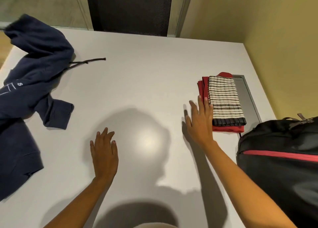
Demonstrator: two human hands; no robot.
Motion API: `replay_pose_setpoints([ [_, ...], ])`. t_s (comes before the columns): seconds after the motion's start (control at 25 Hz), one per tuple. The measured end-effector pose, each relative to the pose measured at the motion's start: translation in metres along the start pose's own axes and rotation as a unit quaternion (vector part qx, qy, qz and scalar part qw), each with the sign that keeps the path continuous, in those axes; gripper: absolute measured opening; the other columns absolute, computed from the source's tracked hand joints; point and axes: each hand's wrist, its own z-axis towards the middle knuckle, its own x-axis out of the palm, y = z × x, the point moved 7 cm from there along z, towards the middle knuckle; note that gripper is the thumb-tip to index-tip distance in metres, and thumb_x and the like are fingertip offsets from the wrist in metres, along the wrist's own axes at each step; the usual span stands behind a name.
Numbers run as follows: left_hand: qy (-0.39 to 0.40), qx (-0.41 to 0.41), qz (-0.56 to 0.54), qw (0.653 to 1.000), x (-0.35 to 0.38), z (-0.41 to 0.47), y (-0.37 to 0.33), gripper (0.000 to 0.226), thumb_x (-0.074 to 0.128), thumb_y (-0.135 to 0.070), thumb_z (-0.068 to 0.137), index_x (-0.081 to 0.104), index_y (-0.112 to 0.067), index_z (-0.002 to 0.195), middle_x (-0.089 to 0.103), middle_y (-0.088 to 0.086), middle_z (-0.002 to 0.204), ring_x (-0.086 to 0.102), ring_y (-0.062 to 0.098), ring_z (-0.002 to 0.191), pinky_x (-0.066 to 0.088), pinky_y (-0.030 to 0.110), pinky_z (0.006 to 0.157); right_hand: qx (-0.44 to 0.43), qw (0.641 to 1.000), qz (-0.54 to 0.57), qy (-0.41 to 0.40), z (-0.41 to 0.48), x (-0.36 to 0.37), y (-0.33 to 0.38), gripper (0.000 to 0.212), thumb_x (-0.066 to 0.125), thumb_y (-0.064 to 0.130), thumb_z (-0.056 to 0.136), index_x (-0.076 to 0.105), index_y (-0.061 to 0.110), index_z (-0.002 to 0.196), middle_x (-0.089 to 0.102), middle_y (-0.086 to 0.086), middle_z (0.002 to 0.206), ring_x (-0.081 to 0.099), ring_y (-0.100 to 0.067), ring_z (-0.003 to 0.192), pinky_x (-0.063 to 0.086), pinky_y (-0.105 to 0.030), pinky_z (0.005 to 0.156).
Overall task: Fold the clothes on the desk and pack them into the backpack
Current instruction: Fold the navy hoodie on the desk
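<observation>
A folded striped white-and-black garment (224, 100) lies on top of a folded red garment (227, 128) at the right of the white desk (137, 83). My right hand (200, 122) is flat with straight fingers against the left edge of this stack. My left hand (105, 152) hovers flat and empty over the middle front of the desk. A crumpled navy hoodie (34, 76) with a loose drawstring sprawls across the desk's left side. The black backpack (282, 158) with a red zip line stands at the right front edge.
A grey cable hatch (247, 96) is set into the desk just right of the stack. A yellow wall (275, 21) borders the desk on the right, a dark panel (129, 9) stands behind it.
</observation>
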Motion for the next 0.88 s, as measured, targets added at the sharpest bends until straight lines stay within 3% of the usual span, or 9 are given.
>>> replay_pose_setpoints([
  [0.12,-0.023,0.007,-0.111,0.993,-0.025,-0.012,0.000,0.027,0.046,-0.004,0.096,0.060,-0.015,0.117,0.056,-0.008,0.123,0.051,0.022,0.123,0.035,0.043,0.111,-0.050,0.996,0.074,0.017,-0.044,0.013,0.072,0.046,0.054,0.020,0.093,0.047,0.010,0.138,0.031,-0.016,0.154,0.016,-0.034,0.147,0.011,-0.050,0.119],
  [0.2,-0.054,0.013,-0.095,0.994,-0.047,-0.021,0.016,0.030,0.050,0.003,0.092,0.061,-0.010,0.117,0.060,-0.005,0.119,0.053,0.024,0.121,0.039,0.045,0.107,-0.095,0.989,0.094,0.060,-0.073,0.031,0.114,0.048,0.057,0.020,0.090,0.049,0.010,0.136,0.034,-0.016,0.153,0.023,-0.035,0.145,0.016,-0.048,0.117],
  [0.32,-0.103,-0.010,0.074,0.992,-0.086,-0.023,0.063,0.044,0.058,0.009,0.084,0.058,-0.004,0.126,0.054,0.011,0.136,0.039,0.031,0.136,0.030,0.050,0.113,-0.167,0.965,0.113,0.166,-0.112,0.055,0.163,0.049,0.042,0.026,0.089,0.048,0.011,0.135,0.033,-0.014,0.153,0.029,-0.034,0.140,0.027,-0.050,0.113],
  [0.44,-0.093,-0.115,0.209,0.967,-0.124,-0.025,0.119,0.061,0.062,-0.003,0.085,0.041,-0.004,0.142,0.027,0.016,0.155,0.020,0.035,0.144,0.014,0.050,0.116,-0.231,0.943,0.101,0.218,-0.141,0.065,0.194,0.049,0.048,0.023,0.087,0.045,0.009,0.134,0.034,-0.017,0.151,0.040,-0.037,0.131,0.038,-0.048,0.107],
  [0.6,-0.031,-0.170,0.189,0.967,-0.142,-0.047,0.176,0.071,0.058,-0.024,0.092,0.023,-0.007,0.151,0.020,0.016,0.158,0.020,0.035,0.145,0.010,0.060,0.115,-0.254,0.939,0.065,0.223,-0.159,0.066,0.209,0.060,0.068,0.020,0.080,0.051,0.006,0.136,0.046,-0.018,0.145,0.050,-0.040,0.128,0.045,-0.049,0.099],
  [0.76,0.029,-0.164,0.183,0.969,-0.135,-0.061,0.187,0.071,0.040,-0.049,0.097,0.012,-0.018,0.154,0.007,0.003,0.162,0.008,0.025,0.148,0.003,0.049,0.119,-0.265,0.939,0.034,0.216,-0.155,0.064,0.215,0.051,0.050,0.022,0.084,0.052,0.003,0.132,0.050,-0.021,0.140,0.054,-0.043,0.122,0.051,-0.049,0.092],
  [0.88,0.034,-0.154,0.160,0.974,-0.136,-0.066,0.182,0.076,0.040,-0.058,0.094,0.013,-0.021,0.154,0.003,0.001,0.162,0.006,0.023,0.149,0.002,0.046,0.119,-0.257,0.941,0.045,0.213,-0.153,0.064,0.234,0.049,0.060,0.016,0.077,0.057,0.001,0.124,0.056,-0.022,0.132,0.060,-0.042,0.112,0.054,-0.047,0.086],
])
